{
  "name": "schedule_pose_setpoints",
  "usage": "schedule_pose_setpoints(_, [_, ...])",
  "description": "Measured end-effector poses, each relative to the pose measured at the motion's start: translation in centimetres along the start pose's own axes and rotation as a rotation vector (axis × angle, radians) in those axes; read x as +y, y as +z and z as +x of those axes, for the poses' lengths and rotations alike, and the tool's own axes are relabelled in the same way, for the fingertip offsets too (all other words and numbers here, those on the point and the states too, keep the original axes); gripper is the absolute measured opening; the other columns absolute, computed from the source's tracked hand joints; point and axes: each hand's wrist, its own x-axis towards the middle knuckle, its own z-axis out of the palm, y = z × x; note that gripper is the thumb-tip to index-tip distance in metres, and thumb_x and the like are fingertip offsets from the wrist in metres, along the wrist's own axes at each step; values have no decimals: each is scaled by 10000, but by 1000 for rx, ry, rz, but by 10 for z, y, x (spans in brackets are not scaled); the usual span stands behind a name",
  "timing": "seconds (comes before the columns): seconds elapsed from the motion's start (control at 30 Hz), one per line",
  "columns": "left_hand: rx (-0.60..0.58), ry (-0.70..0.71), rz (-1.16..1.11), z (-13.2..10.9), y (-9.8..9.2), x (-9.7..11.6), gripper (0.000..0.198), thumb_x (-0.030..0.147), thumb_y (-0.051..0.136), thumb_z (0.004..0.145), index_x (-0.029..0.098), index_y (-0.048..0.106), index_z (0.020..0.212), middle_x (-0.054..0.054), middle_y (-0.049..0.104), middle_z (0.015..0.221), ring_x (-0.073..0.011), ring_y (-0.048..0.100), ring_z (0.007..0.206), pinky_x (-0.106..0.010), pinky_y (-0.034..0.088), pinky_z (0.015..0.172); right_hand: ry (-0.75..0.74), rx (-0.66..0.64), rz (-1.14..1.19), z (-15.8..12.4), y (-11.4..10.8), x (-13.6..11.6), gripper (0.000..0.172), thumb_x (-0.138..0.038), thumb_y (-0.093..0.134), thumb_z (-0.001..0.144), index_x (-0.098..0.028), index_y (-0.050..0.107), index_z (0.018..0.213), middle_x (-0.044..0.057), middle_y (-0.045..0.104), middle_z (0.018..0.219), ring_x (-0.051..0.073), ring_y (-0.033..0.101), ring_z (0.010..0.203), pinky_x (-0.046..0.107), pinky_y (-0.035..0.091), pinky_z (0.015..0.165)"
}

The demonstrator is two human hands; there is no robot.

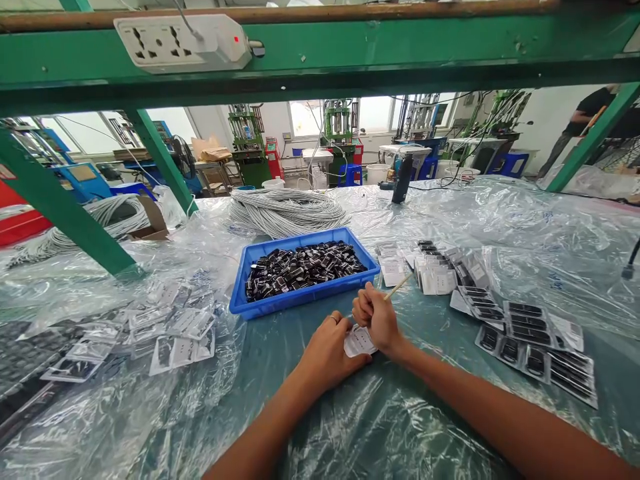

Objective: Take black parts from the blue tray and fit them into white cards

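My left hand (327,353) rests on the table with its fingers curled around a small white packet (359,341). My right hand (376,317) is closed in a pinch around a thin wooden stick (399,287) and also touches the packet. Just beyond both hands stands a blue tray (240,300) filled with small glossy black parts (303,267).
Filled packets lie in rows at the right (530,340) and loose ones at the left (175,330). Coils of grey cable (287,210) sit behind the tray. Green frame legs (65,213) stand at left, a power strip (183,40) hangs overhead, and a person (583,123) stands far right.
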Motion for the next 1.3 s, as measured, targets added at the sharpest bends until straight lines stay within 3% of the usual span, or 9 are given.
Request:
schedule_pose_setpoints(0.27, [39, 20, -51, 2, 2, -3, 392, 414, 727, 720, 194, 620, 1025, -79, 585, 1003, -253, 560, 942, -352, 466, 787, 48, -16, -117, -2, 6, 4, 585, -571, 581, 801, -228, 273, 442, -84, 231, 380, 50, 179, 354, 250, 125, 385])
schedule_pose_setpoints(0.53, [42, -14, -21, -2, 3, 5, 324, 438, 666, 786, 214, 617, 1015, -74, 576, 1036, -253, 554, 993, -370, 467, 844, 424, -243, -179, -12, -4, -22, 487, -433, 529, 846, -228, 280, 481, -93, 229, 402, 48, 131, 361, 241, 77, 377])
schedule_pose_setpoints(0.6, [18, 3, 5, -3, 0, 5, 388, 454, 685, 764, 201, 609, 1048, -94, 563, 1086, -271, 548, 1034, -394, 466, 884, 387, -198, -124, -6, -8, -27, 498, -440, 540, 836, -226, 265, 481, -96, 212, 406, 48, 113, 365, 242, 72, 381])
schedule_pose_setpoints(0.73, [-3, 32, 51, -3, -9, -1, 630, 507, 790, 620, 159, 597, 1108, -141, 539, 1151, -339, 525, 1097, -451, 458, 929, 169, -66, 45, 5, -13, -32, 533, -464, 561, 826, -214, 241, 480, -95, 159, 425, 55, 78, 386, 249, 84, 401])
schedule_pose_setpoints(0.87, [-18, 17, -46, -2, -9, -4, 429, 391, 742, 716, 164, 616, 1057, -102, 560, 1073, -275, 567, 1010, -388, 475, 874, 107, -36, 111, 5, -9, -23, 560, -488, 596, 809, -210, 252, 465, -89, 167, 420, 59, 84, 393, 255, 101, 410])
schedule_pose_setpoints(1.07, [17, -36, -140, 2, 4, 3, 379, 394, 755, 673, 181, 632, 962, -66, 568, 998, -239, 567, 905, -350, 468, 783, 94, -36, 58, 0, 1, -5, 573, -544, 581, 814, -217, 274, 457, -88, 190, 407, 57, 124, 376, 254, 110, 406])
schedule_pose_setpoints(1.3, [64, -17, -219, 5, 5, 3, 265, 323, 753, 631, 191, 649, 835, -27, 547, 830, -204, 536, 802, -295, 390, 651, 56, 21, -25, -3, 7, 3, 564, -523, 618, 770, -223, 276, 436, -89, 222, 384, 45, 169, 348, 237, 133, 380])
